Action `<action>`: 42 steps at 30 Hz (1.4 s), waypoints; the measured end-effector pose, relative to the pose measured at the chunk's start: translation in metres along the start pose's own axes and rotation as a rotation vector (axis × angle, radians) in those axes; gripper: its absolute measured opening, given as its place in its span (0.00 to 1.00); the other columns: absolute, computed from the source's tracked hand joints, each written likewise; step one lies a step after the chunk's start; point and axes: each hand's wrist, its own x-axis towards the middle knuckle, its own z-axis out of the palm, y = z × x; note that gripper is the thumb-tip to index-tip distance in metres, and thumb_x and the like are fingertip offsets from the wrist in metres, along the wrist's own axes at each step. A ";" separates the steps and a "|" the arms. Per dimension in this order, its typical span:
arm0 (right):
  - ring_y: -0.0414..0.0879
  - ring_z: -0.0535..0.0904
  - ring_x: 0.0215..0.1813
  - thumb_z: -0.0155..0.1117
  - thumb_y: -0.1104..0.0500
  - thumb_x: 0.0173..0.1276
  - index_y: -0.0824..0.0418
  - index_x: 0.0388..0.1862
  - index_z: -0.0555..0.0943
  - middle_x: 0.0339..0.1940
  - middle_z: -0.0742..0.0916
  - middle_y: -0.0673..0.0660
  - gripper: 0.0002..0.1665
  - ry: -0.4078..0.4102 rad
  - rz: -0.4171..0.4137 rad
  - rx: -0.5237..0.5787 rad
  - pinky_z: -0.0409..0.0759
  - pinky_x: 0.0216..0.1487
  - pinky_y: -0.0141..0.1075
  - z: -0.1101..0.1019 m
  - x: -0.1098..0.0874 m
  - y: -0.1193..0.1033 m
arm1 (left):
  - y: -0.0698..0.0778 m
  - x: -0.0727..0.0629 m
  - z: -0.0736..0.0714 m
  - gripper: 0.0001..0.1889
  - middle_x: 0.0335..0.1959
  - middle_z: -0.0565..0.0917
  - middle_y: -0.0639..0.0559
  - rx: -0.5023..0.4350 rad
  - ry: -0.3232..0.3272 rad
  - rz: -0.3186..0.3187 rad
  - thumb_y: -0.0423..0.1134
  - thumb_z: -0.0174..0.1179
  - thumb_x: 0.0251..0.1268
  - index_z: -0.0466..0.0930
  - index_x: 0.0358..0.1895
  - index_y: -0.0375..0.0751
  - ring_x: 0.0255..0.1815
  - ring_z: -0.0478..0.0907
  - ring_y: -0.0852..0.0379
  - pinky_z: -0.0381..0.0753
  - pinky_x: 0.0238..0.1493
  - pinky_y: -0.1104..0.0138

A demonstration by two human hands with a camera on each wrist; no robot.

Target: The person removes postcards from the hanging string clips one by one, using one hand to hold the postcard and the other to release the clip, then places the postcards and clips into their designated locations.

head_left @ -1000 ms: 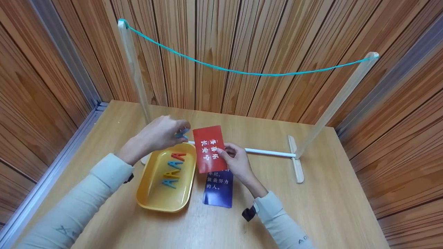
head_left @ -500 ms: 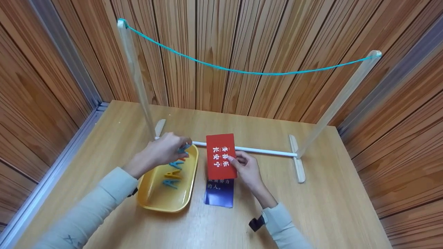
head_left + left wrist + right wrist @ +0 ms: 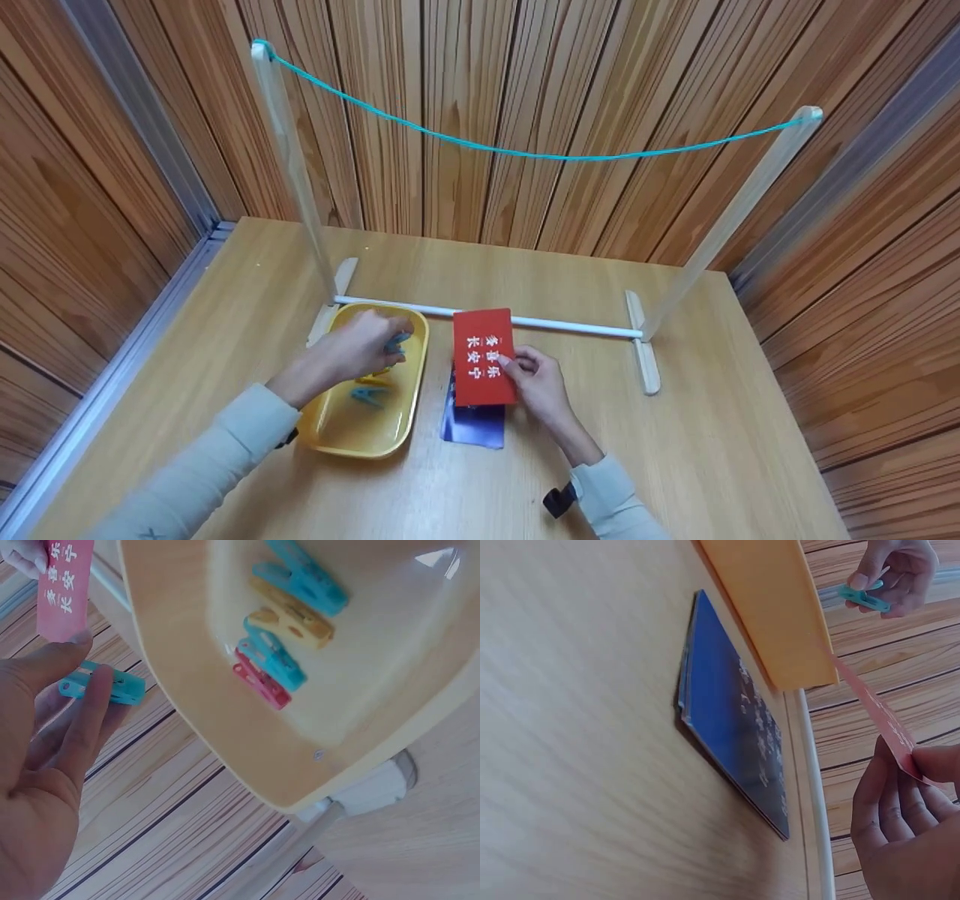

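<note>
My left hand (image 3: 365, 346) pinches a blue clothespin (image 3: 124, 688) between thumb and fingers, held over the far end of the yellow tray (image 3: 407, 420). In the left wrist view, several more clothespins lie in that tray: a red one (image 3: 261, 680), a yellow one (image 3: 292, 613) and blue ones, the nearest blue clothespin (image 3: 271, 654) beside the red. With thumb and fingers my right hand (image 3: 541, 380) grips the right edge of a red card (image 3: 480, 330) with white characters. Below the red card, a small stack of dark blue cards (image 3: 474, 429) lies on the table, partly covered by it in the head view.
Behind the tray stands a wooden frame with a left post (image 3: 294, 165) and a right post (image 3: 731, 225). A slack turquoise string (image 3: 525, 154) joins their tops, and a white rod (image 3: 562, 326) joins their feet. Wood-panelled walls (image 3: 480, 90) enclose the table.
Both hands have come lower and nearer. The left, with its clothespin, now covers the tray's far end; the red card has moved right and down over the blue cards.
</note>
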 end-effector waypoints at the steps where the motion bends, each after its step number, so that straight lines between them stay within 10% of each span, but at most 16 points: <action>1: 0.45 0.89 0.44 0.68 0.59 0.76 0.66 0.56 0.85 0.46 0.91 0.63 0.15 -0.008 0.000 -0.003 0.90 0.46 0.35 0.001 -0.002 0.001 | 0.000 -0.001 0.001 0.20 0.46 0.91 0.45 -0.007 -0.018 -0.012 0.36 0.71 0.68 0.82 0.61 0.37 0.39 0.86 0.57 0.92 0.43 0.61; 9: 0.47 0.90 0.46 0.67 0.58 0.76 0.68 0.55 0.84 0.48 0.91 0.65 0.16 -0.061 0.000 -0.011 0.90 0.47 0.36 0.006 -0.008 0.013 | -0.006 -0.013 0.012 0.19 0.39 0.87 0.48 0.027 -0.104 0.022 0.34 0.71 0.67 0.83 0.59 0.35 0.35 0.83 0.57 0.91 0.41 0.63; 16: 0.46 0.89 0.49 0.67 0.56 0.77 0.63 0.58 0.84 0.50 0.91 0.61 0.17 -0.096 0.033 -0.060 0.91 0.51 0.39 0.012 -0.015 0.020 | -0.010 -0.023 0.022 0.19 0.42 0.89 0.49 0.030 -0.152 -0.069 0.38 0.75 0.64 0.86 0.57 0.42 0.37 0.82 0.57 0.91 0.48 0.59; 29: 0.40 0.75 0.26 0.69 0.62 0.72 0.67 0.43 0.86 0.26 0.83 0.53 0.08 0.016 -0.047 -0.266 0.72 0.25 0.27 0.017 -0.017 0.031 | -0.016 -0.032 0.044 0.18 0.45 0.92 0.52 0.037 -0.193 -0.150 0.42 0.77 0.61 0.89 0.55 0.48 0.40 0.82 0.56 0.90 0.52 0.59; 42: 0.44 0.79 0.28 0.74 0.55 0.71 0.64 0.50 0.81 0.29 0.84 0.54 0.17 0.037 0.069 -0.371 0.73 0.25 0.29 0.019 -0.025 0.030 | -0.020 -0.037 0.060 0.19 0.43 0.92 0.56 0.081 -0.211 -0.178 0.46 0.80 0.57 0.91 0.53 0.54 0.39 0.81 0.57 0.85 0.49 0.62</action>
